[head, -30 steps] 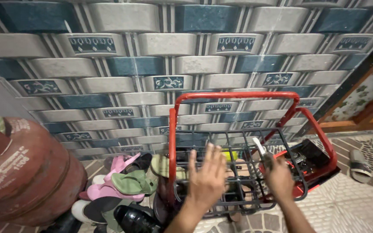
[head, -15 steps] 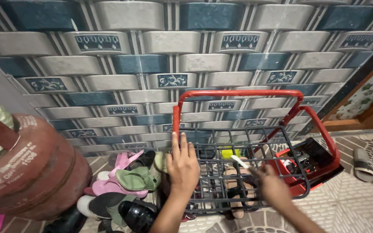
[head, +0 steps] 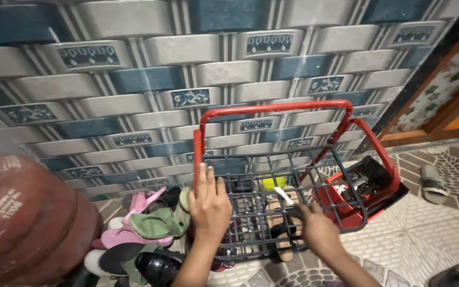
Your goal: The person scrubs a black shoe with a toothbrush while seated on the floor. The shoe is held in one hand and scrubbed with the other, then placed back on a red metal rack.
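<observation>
The left hand [head: 208,204] rests on the near-left corner of the wire rack [head: 288,204], palm down, fingers together and pointing up toward the red frame [head: 272,109]; it grips nothing that can be seen. The right hand [head: 317,231] sits at the rack's front edge, fingers closed around a small white tool [head: 283,195]; the tool's long axis runs from the fist up and to the left, its tip lying over the grid near the middle, so the right hand is the nearer of the 2 to the rack's centre. Sandals [head: 280,223] show through the bars below. Left of the rack lies a pile of shoes [head: 144,234], with a green flip-flop [head: 158,223] on top; further left stands a red gas cylinder [head: 25,223] with pale lettering on its shoulder. Behind all runs a grey and blue tiled wall [head: 187,64]; a grey slipper [head: 432,183] lies on the floor at right.
</observation>
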